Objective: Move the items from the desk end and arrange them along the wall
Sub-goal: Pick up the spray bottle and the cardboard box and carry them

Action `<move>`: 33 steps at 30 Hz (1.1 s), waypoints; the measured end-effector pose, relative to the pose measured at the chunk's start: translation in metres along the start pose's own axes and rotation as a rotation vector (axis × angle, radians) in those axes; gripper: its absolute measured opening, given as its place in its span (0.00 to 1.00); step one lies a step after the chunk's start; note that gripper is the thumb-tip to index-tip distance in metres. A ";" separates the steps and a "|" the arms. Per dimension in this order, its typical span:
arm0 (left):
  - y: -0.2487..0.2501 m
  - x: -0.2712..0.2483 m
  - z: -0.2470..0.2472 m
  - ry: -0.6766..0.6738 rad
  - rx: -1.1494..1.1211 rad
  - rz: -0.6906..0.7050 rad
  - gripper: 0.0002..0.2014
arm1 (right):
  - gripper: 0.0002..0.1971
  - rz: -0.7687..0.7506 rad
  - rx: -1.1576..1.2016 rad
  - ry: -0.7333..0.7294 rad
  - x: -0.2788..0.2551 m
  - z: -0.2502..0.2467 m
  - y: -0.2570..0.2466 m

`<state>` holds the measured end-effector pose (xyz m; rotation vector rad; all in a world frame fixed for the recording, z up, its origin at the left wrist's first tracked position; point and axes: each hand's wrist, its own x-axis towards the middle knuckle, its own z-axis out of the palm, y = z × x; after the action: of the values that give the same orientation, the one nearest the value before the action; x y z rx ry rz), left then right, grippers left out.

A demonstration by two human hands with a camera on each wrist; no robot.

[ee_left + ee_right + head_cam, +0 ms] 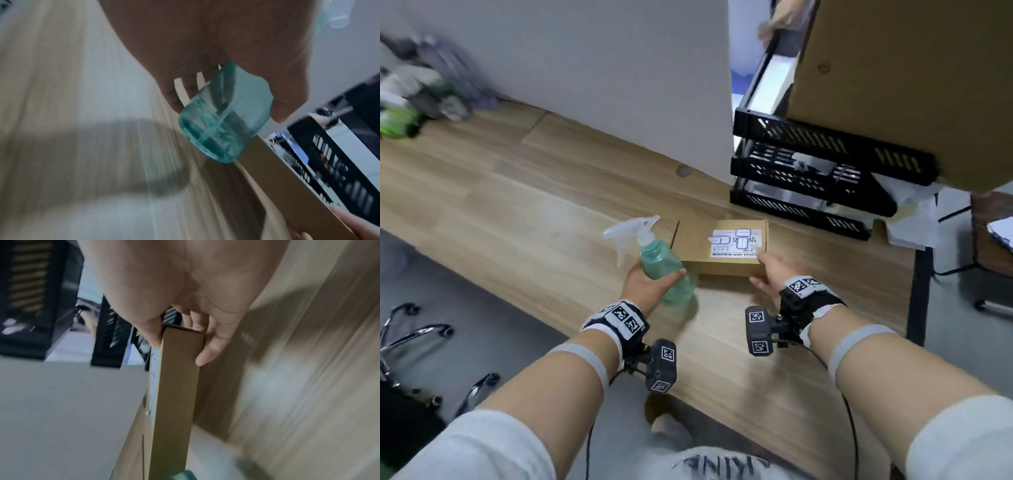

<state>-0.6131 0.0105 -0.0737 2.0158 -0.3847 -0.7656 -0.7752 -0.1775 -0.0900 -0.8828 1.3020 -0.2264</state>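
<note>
A teal spray bottle (666, 270) with a clear trigger head is tilted above the wooden desk (517, 212), and my left hand (650, 286) grips its body. The left wrist view shows the spray bottle's base (222, 123) lifted off the desk, fingers and thumb wrapped around it. Beside it is a flat cardboard box (719, 246) with a white label. My right hand (770, 270) holds the box's near right corner, thumb on top. In the right wrist view the cardboard box (176, 386) is pinched between thumb and fingers, raised off the desk.
A black stacked paper tray (815, 178) stands at the desk's right end against the grey wall (602, 68). A large cardboard box (911, 85) rests above it. Blurred clutter (417, 89) lies far left. A chair base (417, 335) stands on the floor.
</note>
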 end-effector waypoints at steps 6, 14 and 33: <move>-0.025 0.020 -0.117 0.087 -0.131 0.025 0.24 | 0.12 -0.085 -0.043 -0.049 -0.030 0.125 -0.022; -0.084 0.050 -0.331 0.201 -0.221 0.056 0.27 | 0.10 -0.134 -0.070 -0.093 -0.077 0.345 -0.010; -0.168 0.146 -0.651 0.529 -0.249 -0.072 0.21 | 0.22 -0.062 -0.168 -0.376 -0.039 0.747 0.007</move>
<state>-0.0836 0.4460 -0.0171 1.9106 0.0869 -0.2811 -0.1172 0.1765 -0.0638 -1.0523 0.9527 0.0036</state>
